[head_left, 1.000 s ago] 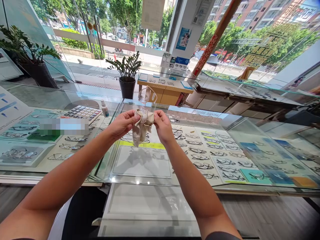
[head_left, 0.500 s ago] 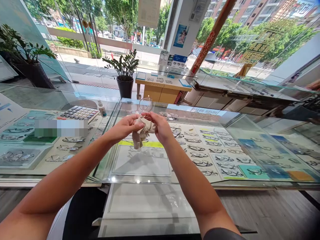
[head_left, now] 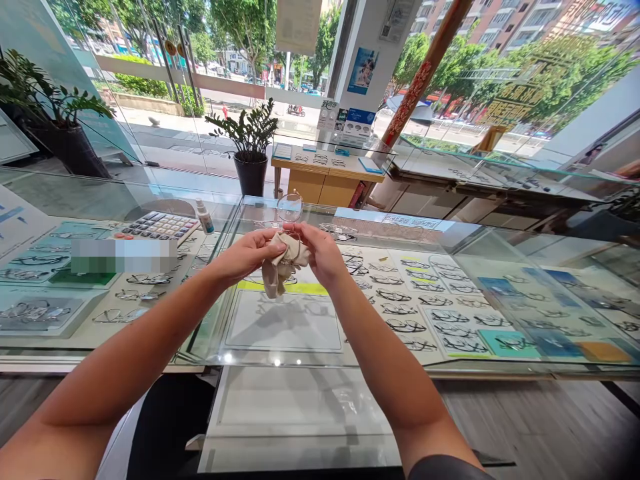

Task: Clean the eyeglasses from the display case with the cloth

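Above the glass counter, my left hand [head_left: 253, 252] pinches a crumpled beige cloth [head_left: 280, 265]. A pair of thin-rimmed glasses [head_left: 291, 207] is held between both hands, one round lens upright above the fingers and the other lower, against the cloth. My right hand [head_left: 323, 253] has its fingers closed on the frame from the right side. The cloth's loose end hangs down below my left fingers. Part of the frame is hidden by the fingers and the cloth.
Rows of glasses [head_left: 405, 325] lie inside the glass counter [head_left: 300, 366]. On its left part stand a calculator [head_left: 161, 227] and a small spray bottle [head_left: 204, 217]. Beyond are a potted plant [head_left: 250, 175] and a wooden display table [head_left: 327, 189].
The upper lens and the cloth have shifted and tilted slightly to the left. Both hands keep their hold in nearly the same place.
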Demonstrator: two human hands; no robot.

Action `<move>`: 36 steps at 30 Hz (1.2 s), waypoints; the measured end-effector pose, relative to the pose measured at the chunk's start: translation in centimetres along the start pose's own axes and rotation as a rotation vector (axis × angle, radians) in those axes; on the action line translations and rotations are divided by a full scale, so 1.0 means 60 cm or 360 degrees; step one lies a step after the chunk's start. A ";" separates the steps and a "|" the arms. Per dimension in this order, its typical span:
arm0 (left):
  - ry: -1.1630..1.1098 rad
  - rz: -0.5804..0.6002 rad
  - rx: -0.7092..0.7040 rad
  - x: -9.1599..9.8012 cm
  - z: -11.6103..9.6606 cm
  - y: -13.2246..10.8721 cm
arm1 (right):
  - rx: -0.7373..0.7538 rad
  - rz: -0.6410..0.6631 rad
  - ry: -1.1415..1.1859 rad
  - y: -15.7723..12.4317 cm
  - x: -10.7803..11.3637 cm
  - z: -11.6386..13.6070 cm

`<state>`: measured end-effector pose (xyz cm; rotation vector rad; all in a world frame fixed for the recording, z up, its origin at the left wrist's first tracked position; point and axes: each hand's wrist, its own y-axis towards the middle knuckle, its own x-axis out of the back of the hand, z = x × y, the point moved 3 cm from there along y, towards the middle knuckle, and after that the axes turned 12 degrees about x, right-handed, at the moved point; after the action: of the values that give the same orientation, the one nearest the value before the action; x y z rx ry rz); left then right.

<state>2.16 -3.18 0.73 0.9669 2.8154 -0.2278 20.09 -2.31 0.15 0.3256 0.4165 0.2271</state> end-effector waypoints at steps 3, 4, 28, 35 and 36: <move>-0.0017 0.0002 0.0021 -0.004 0.003 0.000 | -0.0056 0.0028 0.0053 -0.002 -0.003 -0.005; -0.0033 0.0005 0.0028 -0.006 0.005 0.001 | -0.0062 0.0032 0.0071 -0.002 -0.005 -0.006; -0.0463 -0.0127 0.0117 -0.026 0.035 0.013 | 0.0048 -0.0006 -0.0063 -0.014 -0.027 -0.007; -0.0348 -0.0015 0.0215 -0.024 0.036 0.010 | -0.0042 -0.0112 0.0100 -0.010 -0.016 -0.017; -0.0317 0.0004 0.0235 -0.024 0.037 0.010 | -0.0041 -0.0119 0.0109 -0.009 -0.015 -0.018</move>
<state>3.85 -4.01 -1.22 0.9198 2.6453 -0.5083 18.92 -2.76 -0.69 0.2766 0.4923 0.1706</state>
